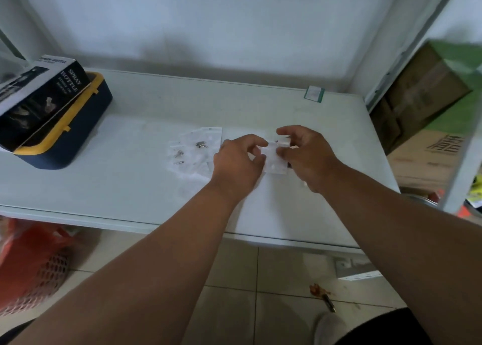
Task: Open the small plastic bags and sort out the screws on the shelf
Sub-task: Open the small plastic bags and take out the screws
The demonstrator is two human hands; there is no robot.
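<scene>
A small clear plastic bag (274, 159) is held above the white shelf (130, 188), pinched at its top edge between my left hand (238, 162) and my right hand (305, 154). Both hands grip the same bag with thumb and fingers. To the left of my left hand lie more small plastic bags (194, 149) flat on the shelf, overlapping each other. Silver screws (201, 144) show in them, with two more screws (179, 153) lower left. What the held bag contains is hard to make out.
A dark blue bin with a yellow rim (65, 141) stands at the shelf's left end, with a black spray bottle box (39, 96) leaning in it. Cardboard boxes (427, 115) sit right of the shelf post. A red mesh basket (34, 266) stands on the floor below.
</scene>
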